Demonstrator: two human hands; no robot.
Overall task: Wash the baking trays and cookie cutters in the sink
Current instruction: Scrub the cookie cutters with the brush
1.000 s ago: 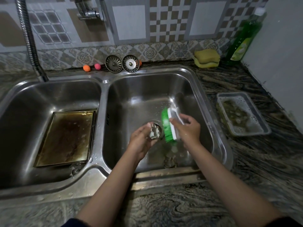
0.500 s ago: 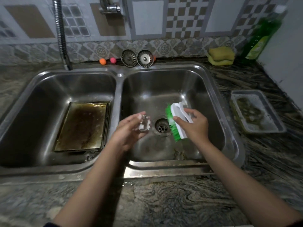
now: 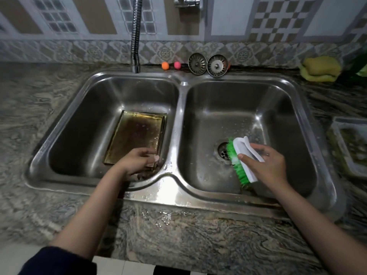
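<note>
Left hand [image 3: 137,161]: your fingers curl over the near right corner of the stained rectangular metal baking tray [image 3: 135,139] (whether they pinch it, cannot tell).
Tray: lies in the left basin of the steel double sink [image 3: 179,124].
Right hand [image 3: 266,165]: your fingers and thumb grip the white-backed green-bristled scrubbing brush [image 3: 241,158], over the right basin.

The left hand [image 3: 137,162] covers the near right corner of the tarnished brass-coloured rectangular baking tray [image 3: 135,138], and whether its fingers [image 3: 152,157] hold anything cannot be told. The white plastic rectangular basket [image 3: 349,145] on the table is cut off by the right edge, its contents blurred. The green bottle [image 3: 360,70] shows only a sliver there. The wall-mounted chrome tap [image 3: 187,2] is cropped at the top.
</note>
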